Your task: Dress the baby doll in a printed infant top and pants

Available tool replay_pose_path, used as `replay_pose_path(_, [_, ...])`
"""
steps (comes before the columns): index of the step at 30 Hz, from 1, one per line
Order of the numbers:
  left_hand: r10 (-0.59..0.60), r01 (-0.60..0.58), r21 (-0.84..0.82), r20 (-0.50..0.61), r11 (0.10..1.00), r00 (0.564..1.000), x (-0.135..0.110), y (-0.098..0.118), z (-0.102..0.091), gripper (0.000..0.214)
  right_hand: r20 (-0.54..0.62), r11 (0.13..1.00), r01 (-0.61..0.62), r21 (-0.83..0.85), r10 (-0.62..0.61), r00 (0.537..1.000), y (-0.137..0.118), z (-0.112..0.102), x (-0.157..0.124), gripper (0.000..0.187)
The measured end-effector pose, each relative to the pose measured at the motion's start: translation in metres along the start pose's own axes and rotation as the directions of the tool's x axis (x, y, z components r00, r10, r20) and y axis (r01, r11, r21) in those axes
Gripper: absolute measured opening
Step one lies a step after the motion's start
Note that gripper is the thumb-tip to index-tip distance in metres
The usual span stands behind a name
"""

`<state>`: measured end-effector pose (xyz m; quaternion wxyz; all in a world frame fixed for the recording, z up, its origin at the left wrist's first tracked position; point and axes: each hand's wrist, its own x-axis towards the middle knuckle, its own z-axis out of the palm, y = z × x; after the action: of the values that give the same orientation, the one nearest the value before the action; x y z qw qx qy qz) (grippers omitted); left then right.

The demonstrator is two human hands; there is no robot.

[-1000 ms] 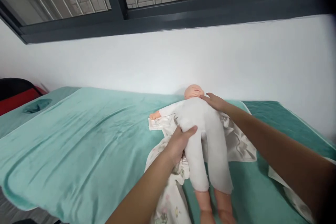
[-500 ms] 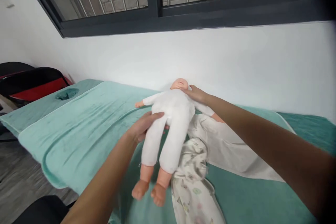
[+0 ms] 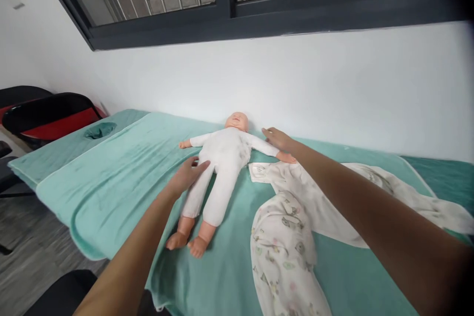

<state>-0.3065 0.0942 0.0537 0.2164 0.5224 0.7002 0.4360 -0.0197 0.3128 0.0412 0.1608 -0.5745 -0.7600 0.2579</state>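
Note:
A baby doll [image 3: 224,150] with a white cloth body lies on its back on the green bed cover, head toward the wall and bare feet toward me. At its hip, my left hand [image 3: 190,174] rests with fingers apart, touching the doll's side and upper leg. My right hand [image 3: 278,138] hovers by the doll's outstretched arm, to the right of its head, fingers extended and holding nothing. Right of the doll lie white printed baby clothes [image 3: 283,252], bunched and spread out, partly hidden behind my right forearm.
The green-covered bed [image 3: 111,173] stands against a white wall [image 3: 333,79] under a dark-framed window [image 3: 225,7]. A face hole [image 3: 99,130] shows at its left end. Black and red chairs [image 3: 55,116] stand beyond; a black seat [image 3: 61,296] is at bottom left.
The doll has come down and to the left, onto the bed. My right hand has let go of its neck area, and my left hand has loosened from around its leg.

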Motion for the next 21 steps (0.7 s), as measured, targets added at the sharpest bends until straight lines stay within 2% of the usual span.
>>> replay_pose_path(1, [0.053, -0.035, 0.181, -0.095, 0.983, 0.994, -0.008, 0.010, 0.000, 0.042, -0.023, 0.998, -0.046, -0.043, 0.045, 0.999, 0.021, -0.011, -0.012, 0.063])
replay_pose_path(2, [0.125, -0.072, 0.334, -0.139, 0.940, 0.982, -0.019, 0.022, 0.003, 0.039, -0.055, 0.991, -0.095, -0.093, 0.090, 0.994, 0.043, -0.023, -0.026, 0.058])
replay_pose_path(3, [0.219, -0.143, 0.419, -0.137, 0.896, 0.966, -0.033, 0.034, 0.009, 0.034, -0.084, 0.979, -0.141, -0.145, 0.130, 0.988, 0.064, -0.033, -0.041, 0.054])
replay_pose_path(4, [0.290, -0.221, 0.442, -0.095, 0.870, 0.952, -0.050, 0.045, 0.018, 0.030, -0.104, 0.965, -0.175, -0.196, 0.158, 0.982, 0.082, -0.043, -0.058, 0.050])
replay_pose_path(6, [0.272, -0.304, 0.356, 0.139, 0.884, 0.952, -0.086, 0.064, 0.044, 0.031, -0.094, 0.941, -0.188, -0.280, 0.167, 0.981, 0.110, -0.060, -0.092, 0.045])
replay_pose_path(8, [0.249, -0.349, 0.278, 0.338, 0.895, 0.908, -0.120, 0.075, 0.075, 0.033, -0.055, 0.928, -0.143, -0.343, 0.132, 0.990, 0.124, -0.071, -0.122, 0.037])
replay_pose_path(9, [0.251, -0.371, 0.268, 0.393, 0.889, 0.885, -0.134, 0.078, 0.090, 0.036, -0.033, 0.925, -0.103, -0.366, 0.098, 0.995, 0.125, -0.076, -0.136, 0.032])
replay_pose_path(12, [0.301, -0.426, 0.240, 0.424, 0.872, 0.854, -0.163, 0.092, 0.121, 0.030, 0.017, 0.910, 0.058, -0.409, -0.056, 0.998, 0.112, -0.091, -0.172, 0.024])
replay_pose_path(14, [0.394, -0.509, 0.181, 0.439, 0.841, 0.807, -0.175, 0.110, 0.128, 0.023, 0.037, 0.894, 0.160, -0.419, -0.159, 0.987, 0.096, -0.103, -0.196, 0.026])
replay_pose_path(16, [0.510, -0.606, 0.130, 0.422, 0.784, 0.750, -0.186, 0.134, 0.130, 0.029, 0.056, 0.876, 0.259, -0.407, -0.260, 0.964, 0.077, -0.116, -0.225, 0.028])
replay_pose_path(17, [0.558, -0.642, 0.125, 0.389, 0.756, 0.733, -0.191, 0.146, 0.131, 0.034, 0.069, 0.862, 0.323, -0.390, -0.323, 0.944, 0.067, -0.123, -0.242, 0.029])
replay_pose_path(19, [0.637, -0.687, 0.155, 0.275, 0.710, 0.720, -0.198, 0.169, 0.136, 0.042, 0.087, 0.793, 0.514, -0.327, -0.517, 0.852, 0.049, -0.135, -0.280, 0.031])
replay_pose_path(21, [0.696, -0.711, 0.217, 0.152, 0.669, 0.702, -0.201, 0.189, 0.142, 0.047, 0.094, 0.736, 0.607, -0.300, -0.611, 0.786, 0.034, -0.148, -0.321, 0.031])
